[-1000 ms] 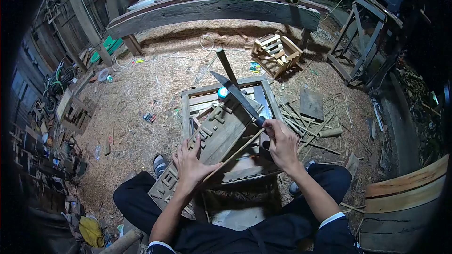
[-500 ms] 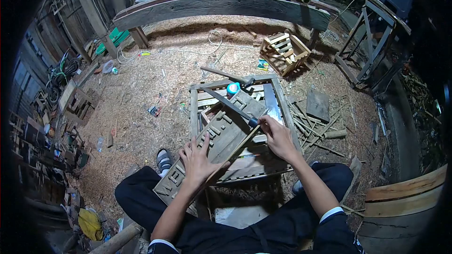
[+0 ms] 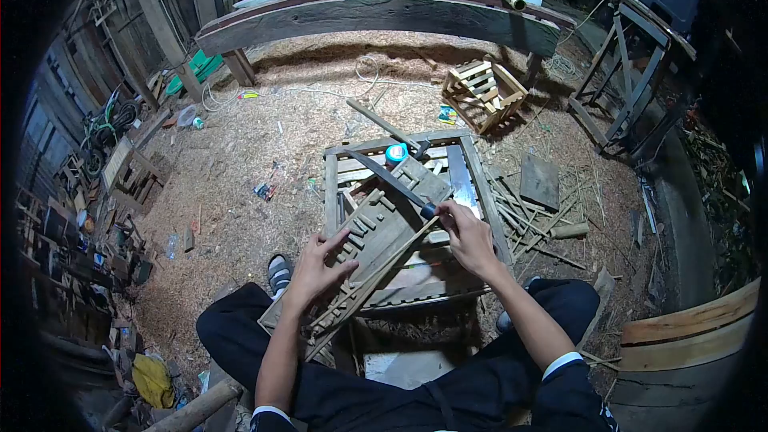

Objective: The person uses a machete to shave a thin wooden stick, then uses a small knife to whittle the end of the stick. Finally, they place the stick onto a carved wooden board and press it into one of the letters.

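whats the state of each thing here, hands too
knife: unsheathed, blade over the board
right hand: closed on the knife's handle
left hand: open, fingers spread, at the board
board: diagonal, raised pieces facing up
hammer: lying down, handle jutting past the slatted frame's far edge
slatted frame: partly covered by the board
loose sticks: scattered on the ground

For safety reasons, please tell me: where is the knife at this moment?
In the head view, the knife is near the centre, held in the right hand, pointing to the upper left across the far end of the wooden board.
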`<state>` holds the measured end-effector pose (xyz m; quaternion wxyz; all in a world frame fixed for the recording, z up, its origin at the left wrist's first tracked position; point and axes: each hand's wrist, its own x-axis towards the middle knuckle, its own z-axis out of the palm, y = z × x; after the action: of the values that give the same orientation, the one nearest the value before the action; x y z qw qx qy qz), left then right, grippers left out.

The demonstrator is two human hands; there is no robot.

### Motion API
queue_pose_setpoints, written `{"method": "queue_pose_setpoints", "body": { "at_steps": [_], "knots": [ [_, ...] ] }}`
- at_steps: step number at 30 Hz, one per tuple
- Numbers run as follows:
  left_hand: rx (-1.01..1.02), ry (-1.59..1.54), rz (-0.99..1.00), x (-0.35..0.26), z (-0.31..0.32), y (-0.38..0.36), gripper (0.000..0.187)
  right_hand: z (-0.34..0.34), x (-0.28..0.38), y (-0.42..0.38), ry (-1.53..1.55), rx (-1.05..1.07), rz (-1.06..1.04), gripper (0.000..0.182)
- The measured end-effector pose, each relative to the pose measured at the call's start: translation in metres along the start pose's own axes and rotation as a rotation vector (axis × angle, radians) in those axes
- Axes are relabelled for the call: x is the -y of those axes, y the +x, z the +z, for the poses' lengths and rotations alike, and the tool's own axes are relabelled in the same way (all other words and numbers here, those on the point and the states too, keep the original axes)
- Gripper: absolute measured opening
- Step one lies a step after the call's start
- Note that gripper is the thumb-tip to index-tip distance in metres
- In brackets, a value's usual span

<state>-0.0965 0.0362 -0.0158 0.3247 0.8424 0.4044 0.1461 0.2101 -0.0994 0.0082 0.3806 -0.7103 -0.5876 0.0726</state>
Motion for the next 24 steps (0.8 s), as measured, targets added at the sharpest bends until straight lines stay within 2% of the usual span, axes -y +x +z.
{"method": "queue_pose_setpoints", "body": {
  "at_steps": [3, 7, 9, 15, 16, 18, 22, 24],
  "knots": [
    [-0.064, -0.015, 0.063, -0.008, 0.002, -0.001, 0.072, -0.003, 0.003, 0.000, 0.012, -0.033, 0.011, 0.024],
    [-0.166, 0.016, 0.027, -0.009, 0.014, 0.005, 0.070, -0.006, 0.007, 0.000, 0.007, -0.084, 0.014, 0.025],
    [-0.256, -0.034, -0.022, -0.010, 0.021, 0.012, 0.068, -0.007, 0.006, 0.001, 0.020, -0.086, 0.050, 0.030],
    [-0.329, -0.134, -0.126, -0.006, 0.033, 0.033, 0.072, -0.007, -0.001, 0.009, 0.016, -0.043, 0.073, 0.041],
    [-0.323, -0.144, -0.121, 0.000, 0.036, 0.034, 0.071, -0.005, -0.003, 0.010, 0.015, -0.038, 0.074, 0.041],
    [-0.314, -0.143, -0.072, -0.001, 0.034, 0.030, 0.068, -0.004, -0.006, 0.013, 0.000, -0.019, 0.043, 0.029],
    [-0.356, -0.055, 0.060, 0.012, 0.019, 0.020, 0.066, 0.007, -0.005, 0.015, 0.102, -0.016, 0.052, 0.032],
    [-0.191, -0.523, -0.115, 0.018, 0.008, 0.014, 0.065, 0.015, -0.005, 0.018, 0.097, -0.014, 0.015, 0.045]
  ]
}}
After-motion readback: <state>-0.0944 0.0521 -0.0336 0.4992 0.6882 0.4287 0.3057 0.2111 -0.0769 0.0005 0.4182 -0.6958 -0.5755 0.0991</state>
